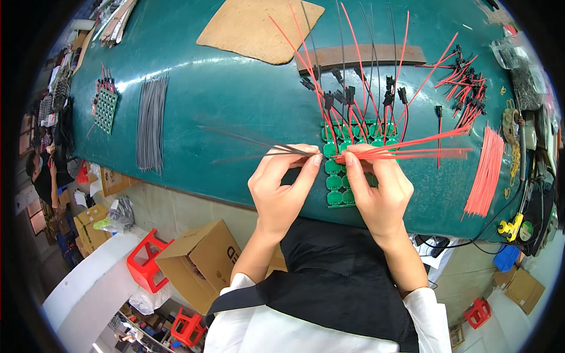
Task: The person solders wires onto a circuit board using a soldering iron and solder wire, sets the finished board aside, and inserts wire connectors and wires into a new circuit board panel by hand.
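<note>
My left hand (276, 185) pinches a few black wires (259, 141) that fan out to the left, blurred at their far ends. Between the thumb and fingers of my right hand (379, 191) is a bundle of red wires (421, 150) pointing right. My fingertips nearly meet over a green circuit board panel (334, 182), partly hidden by my right hand. Along its far rows stand red and black wires with black plug connectors (350, 94), some leaning on a brown wooden bar (376, 56).
Black wires (152, 126) and a smaller wired board panel (106, 109) lie at left. Red wires (485, 170), connector leads (465, 85) and a yellow-handled tool (511, 226) are at right. A tan sheet (259, 29) lies at the back; a cardboard box (197, 265) stands below the table.
</note>
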Demonstrator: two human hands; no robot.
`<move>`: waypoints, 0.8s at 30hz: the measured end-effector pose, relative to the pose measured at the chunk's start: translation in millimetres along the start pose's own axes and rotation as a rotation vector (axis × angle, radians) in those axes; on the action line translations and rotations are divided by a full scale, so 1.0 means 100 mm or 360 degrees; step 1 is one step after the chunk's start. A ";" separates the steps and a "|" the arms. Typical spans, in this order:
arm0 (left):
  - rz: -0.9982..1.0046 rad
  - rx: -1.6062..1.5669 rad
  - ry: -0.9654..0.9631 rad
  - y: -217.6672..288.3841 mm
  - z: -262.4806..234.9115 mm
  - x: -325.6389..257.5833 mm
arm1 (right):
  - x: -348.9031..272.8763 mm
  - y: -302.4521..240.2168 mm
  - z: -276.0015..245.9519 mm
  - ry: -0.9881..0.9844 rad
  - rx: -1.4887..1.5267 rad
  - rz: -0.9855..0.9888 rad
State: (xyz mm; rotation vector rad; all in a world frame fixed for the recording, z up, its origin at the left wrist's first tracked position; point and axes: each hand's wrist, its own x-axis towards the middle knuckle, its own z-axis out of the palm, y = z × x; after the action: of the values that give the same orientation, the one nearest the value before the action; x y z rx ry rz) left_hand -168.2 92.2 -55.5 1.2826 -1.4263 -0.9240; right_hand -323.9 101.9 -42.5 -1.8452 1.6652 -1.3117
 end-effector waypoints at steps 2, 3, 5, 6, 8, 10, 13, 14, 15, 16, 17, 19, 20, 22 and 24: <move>0.0029 0.0000 0.0004 0.00 0.00 0.00 | -0.01 0.00 0.01 -0.0007 -0.0041 -0.0031; 0.0022 0.0017 0.0002 0.00 0.00 0.00 | -0.01 0.01 0.02 -0.0008 -0.0008 -0.0020; 0.0014 0.0029 -0.0001 0.01 0.00 0.01 | 0.00 0.01 0.02 -0.0009 0.0020 -0.0009; 0.0021 0.0031 0.0004 0.01 0.01 0.01 | 0.00 0.01 0.03 -0.0001 0.0036 -0.0006; 0.0028 0.0033 0.0010 0.02 0.01 0.01 | 0.02 0.00 0.03 0.0007 0.0052 -0.0003; 0.0053 0.0079 0.0012 0.01 0.02 0.01 | 0.04 -0.01 0.02 -0.0022 0.0028 -0.0088; 0.0090 0.0066 0.0103 0.02 0.05 0.04 | 0.08 -0.03 0.04 -0.0040 -0.0016 -0.0175; 0.0091 0.0062 0.0101 0.03 0.06 0.04 | 0.09 -0.04 0.04 -0.0039 -0.0021 -0.0175; 0.0151 0.0164 0.0086 0.05 0.06 0.06 | 0.09 -0.04 0.04 -0.0043 -0.0060 -0.0192; 0.0209 0.0274 0.0078 0.06 0.05 0.06 | 0.10 -0.05 0.04 -0.0051 -0.0091 -0.0211; 0.0210 0.0276 0.0082 0.05 0.05 0.06 | 0.11 -0.05 0.04 -0.0052 -0.0088 -0.0213; 0.0379 0.0397 0.0041 0.02 0.05 0.06 | 0.13 -0.02 -0.02 0.0068 -0.0118 -0.0304; 0.0380 0.0395 0.0042 0.04 0.05 0.07 | 0.11 0.00 -0.06 0.0087 -0.0100 -0.0213; 0.0326 0.0466 -0.0002 0.09 0.06 0.06 | 0.02 0.07 -0.10 0.0074 -0.0022 0.0061; 0.0287 0.0485 0.0010 0.09 0.07 0.04 | 0.02 0.08 -0.09 0.0068 0.0010 0.0060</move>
State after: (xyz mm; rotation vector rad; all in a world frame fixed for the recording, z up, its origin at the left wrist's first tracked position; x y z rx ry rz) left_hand -177.3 88.8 -48.3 1.3473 -1.6942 -0.5974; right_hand -335.9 101.2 -43.3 -1.7851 1.7070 -1.3481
